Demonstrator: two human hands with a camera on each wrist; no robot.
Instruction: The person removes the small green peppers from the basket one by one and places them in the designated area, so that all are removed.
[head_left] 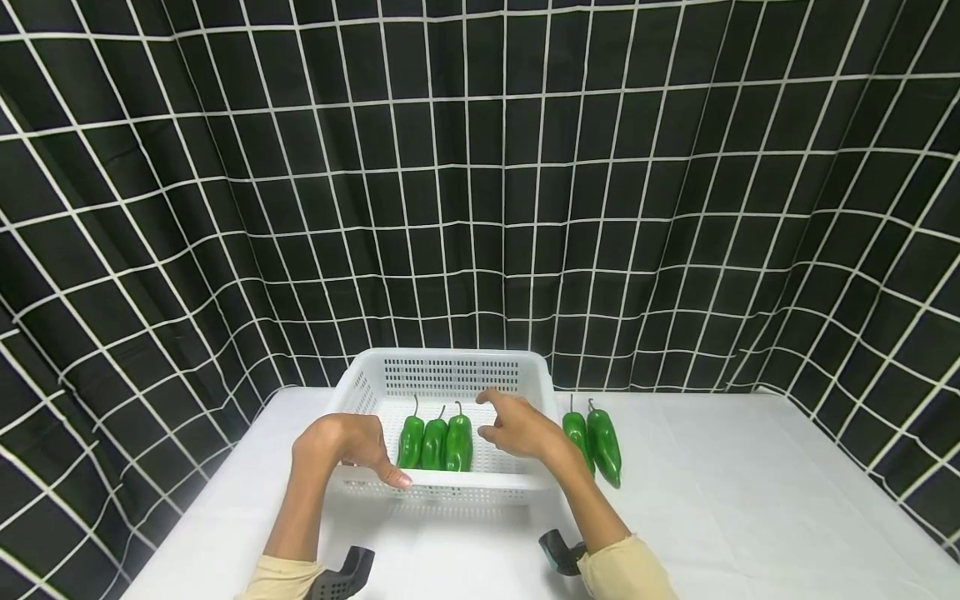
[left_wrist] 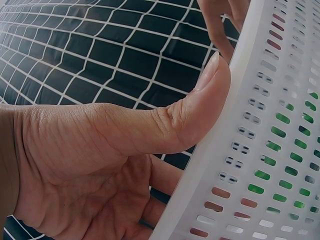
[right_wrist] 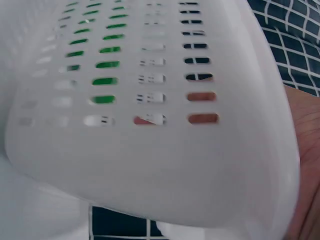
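A white perforated plastic basket (head_left: 450,479) sits on the table, with three green peppers (head_left: 434,442) side by side inside, stems pointing to the back. My left hand (head_left: 348,442) grips its front rim near the left corner. In the left wrist view the thumb (left_wrist: 200,110) lies along the rim, and the other fingers are partly hidden behind the basket wall. Over the basket's right half hovers my right hand (head_left: 517,425), thumb and index finger apart, nothing between them. The right wrist view shows mostly the basket wall (right_wrist: 150,165), with only part of the palm beyond it.
Two more green peppers (head_left: 603,446) lie right of the basket, one partly behind my right forearm. A white cloth (head_left: 750,500) covers the table. Dark curtains with a white grid (head_left: 480,208) stand at the back and both sides.
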